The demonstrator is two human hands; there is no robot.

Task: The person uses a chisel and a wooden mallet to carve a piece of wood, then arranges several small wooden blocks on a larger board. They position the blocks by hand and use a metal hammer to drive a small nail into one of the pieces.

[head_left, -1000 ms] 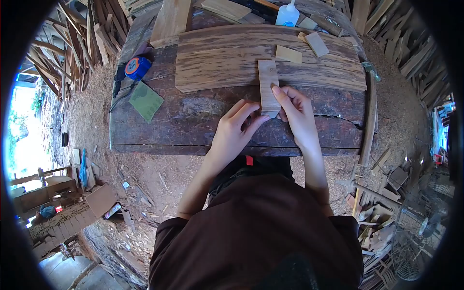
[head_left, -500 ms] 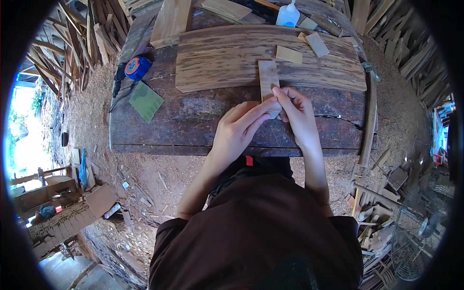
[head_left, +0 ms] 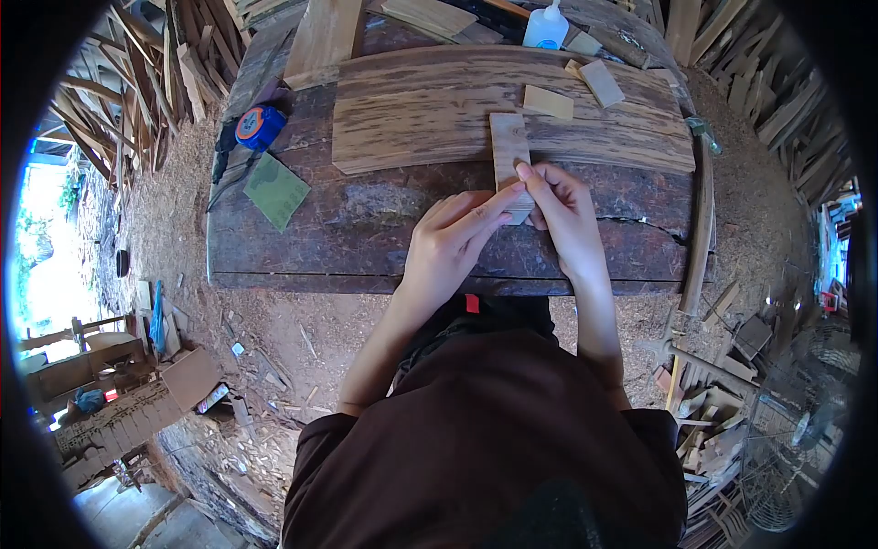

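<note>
A small flat strip of light wood (head_left: pixel 508 146) is held upright in view near the front of the table, its far end overlapping the edge of a wide striped board (head_left: pixel 421 110). My left hand (head_left: pixel 448 242) pinches the strip's near end from the left. From the right, my right hand (head_left: pixel 567 215) grips the same end, thumb on top. The fingertips of both hands nearly meet there. Two small thin wood pieces, one yellowish (head_left: pixel 549 102) and one paler (head_left: pixel 602 84), lie on the board beyond my hands.
Left on the dark table (head_left: pixel 320 247) are a blue tape measure (head_left: pixel 261 127) and a green sandpaper square (head_left: pixel 276 191). A white glue bottle (head_left: pixel 546 27) and a hammer (head_left: pixel 617 46) sit at the back. A long wooden handle (head_left: pixel 700 229) runs along the right edge.
</note>
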